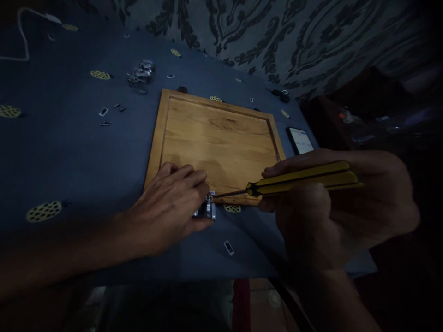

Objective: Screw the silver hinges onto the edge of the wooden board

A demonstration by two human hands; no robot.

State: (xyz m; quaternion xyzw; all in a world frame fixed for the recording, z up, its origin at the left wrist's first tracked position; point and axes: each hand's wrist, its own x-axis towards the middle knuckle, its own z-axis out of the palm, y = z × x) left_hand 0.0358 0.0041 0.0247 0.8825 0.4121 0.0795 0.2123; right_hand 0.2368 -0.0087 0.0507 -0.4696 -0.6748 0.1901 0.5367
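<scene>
My right hand (pixel 332 207) is closed around the yellow-and-black handle of a screwdriver (pixel 301 180). The thin shaft points left, and its tip meets a small shiny metal fitting (pixel 209 205) at the near edge of a wooden board (pixel 221 138). My left hand (pixel 176 198) presses on that edge, fingers curled over the board and thumb below, pinching the fitting in place. Part of the fitting is hidden behind the fingers, so its exact kind is unclear. The board lies flat, its shallow recess bordered by a raised rim.
More shiny metal fittings (pixel 141 76) sit in a small pile at the back left. Several loose screws (pixel 106 123) lie left of the board. A lit phone (pixel 300 140) rests at its right. A white cable (pixel 22 32) runs across the far left of the blue patterned tablecloth (pixel 86 166).
</scene>
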